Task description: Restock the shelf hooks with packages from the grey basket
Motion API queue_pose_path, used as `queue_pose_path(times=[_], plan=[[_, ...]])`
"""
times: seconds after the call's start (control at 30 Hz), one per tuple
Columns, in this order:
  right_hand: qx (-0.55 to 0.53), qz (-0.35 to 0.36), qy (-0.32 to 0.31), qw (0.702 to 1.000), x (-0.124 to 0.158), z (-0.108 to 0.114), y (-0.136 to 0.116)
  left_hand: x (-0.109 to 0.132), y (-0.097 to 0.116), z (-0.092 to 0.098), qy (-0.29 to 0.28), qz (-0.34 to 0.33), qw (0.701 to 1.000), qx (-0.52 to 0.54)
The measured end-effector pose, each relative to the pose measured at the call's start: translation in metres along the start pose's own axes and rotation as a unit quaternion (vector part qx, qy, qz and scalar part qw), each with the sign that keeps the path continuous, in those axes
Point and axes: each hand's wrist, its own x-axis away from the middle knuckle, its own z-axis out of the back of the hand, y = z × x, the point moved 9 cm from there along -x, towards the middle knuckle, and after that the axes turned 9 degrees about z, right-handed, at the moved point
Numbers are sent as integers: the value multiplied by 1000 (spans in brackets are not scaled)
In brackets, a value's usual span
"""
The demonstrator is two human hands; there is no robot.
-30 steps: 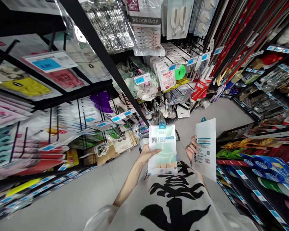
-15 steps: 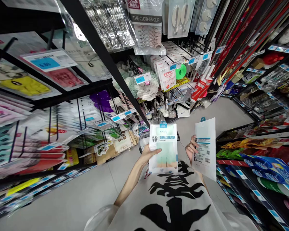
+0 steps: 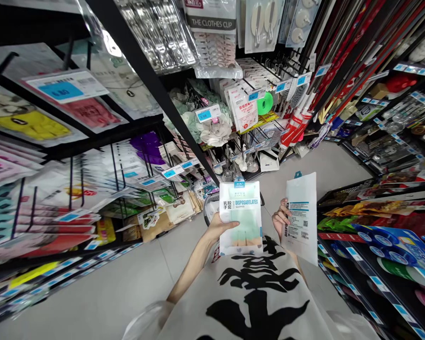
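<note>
My left hand (image 3: 222, 227) is closed on a packet of disposable latex gloves (image 3: 241, 208), thumb across its front and the other fingers hidden behind. The packet is white and pale green, with a blue tab at its top, and its printed front faces me. To the right, my right hand (image 3: 282, 218) grips the left edge of a second, similar packet (image 3: 302, 245), whose white back with small print and a dark code faces me. Both packets are upright in front of my chest, a short gap apart.
Shelves with hanging packs and price tags (image 3: 64, 89) stand on the left. Clothes clip packs (image 3: 214, 47) hang ahead, with long red poles (image 3: 354, 52) beyond. At right a low shelf holds blue blister packs (image 3: 393, 250). Grey floor (image 3: 134, 278) lies between.
Almost nothing differs. The shelves have shifted slightly left in view, and the left packet is tilted a little differently. Both hands keep their holds.
</note>
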Motion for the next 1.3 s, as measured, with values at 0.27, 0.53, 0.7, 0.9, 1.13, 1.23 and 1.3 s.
queue_pose_path(times=[0.27,0.53,0.7,0.9,1.13,1.23,1.3], plan=[[25,-10,-1,1000,-1,-2,5,-1,-2,-1,-4,4,1000,6],[11,-7,9,1000,-3,-2,5,-2,0,-1,-4,14,1000,-13],[23,-1,19,1000,-4,-3,4,-2,5,-6,-30,8,999,-30],[37,15,55,998,-2,-4,1,1,9,-11,-39,2,999,-34],[43,8,23,999,-3,-11,4,5,13,-3,-3,-2,1000,-26],[39,2,-10,999,-4,-12,4,4,25,11,51,-32,998,5],[6,-6,-10,1000,-2,-9,2,3,33,22,80,-60,994,53]])
